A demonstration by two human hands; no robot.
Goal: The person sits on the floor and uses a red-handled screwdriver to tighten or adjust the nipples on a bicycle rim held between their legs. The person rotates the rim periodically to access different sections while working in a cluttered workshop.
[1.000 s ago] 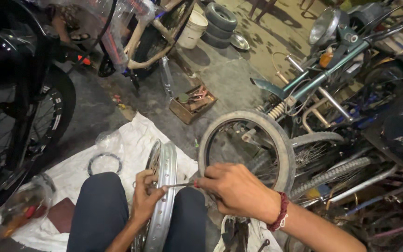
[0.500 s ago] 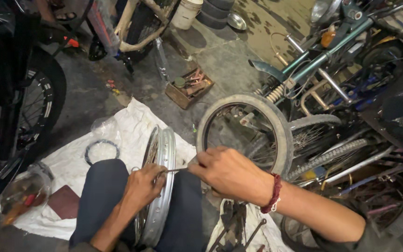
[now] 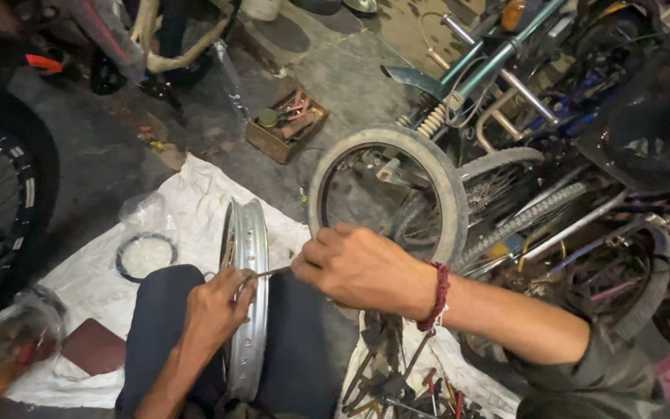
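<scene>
So the shiny metal wheel rim [image 3: 246,295] stands upright between the person's knees, near the bottom middle of the view, over a white cloth [image 3: 188,202] spread on the concrete floor. The left hand [image 3: 215,306] is curled against the rim's near edge, fingers pressed together on a thin metal spoke [image 3: 271,271]. The right hand [image 3: 362,268], with a red thread band [image 3: 437,295] on its wrist, pinches the other end of that spoke just right of the rim. A black rubber ring [image 3: 146,256] lies on the cloth to the left. A tyred wheel [image 3: 397,194] stands just beyond the right hand, and a small wooden box of bits [image 3: 286,124] sits farther off. A tangle of bicycle frames fills the right side.
</scene>
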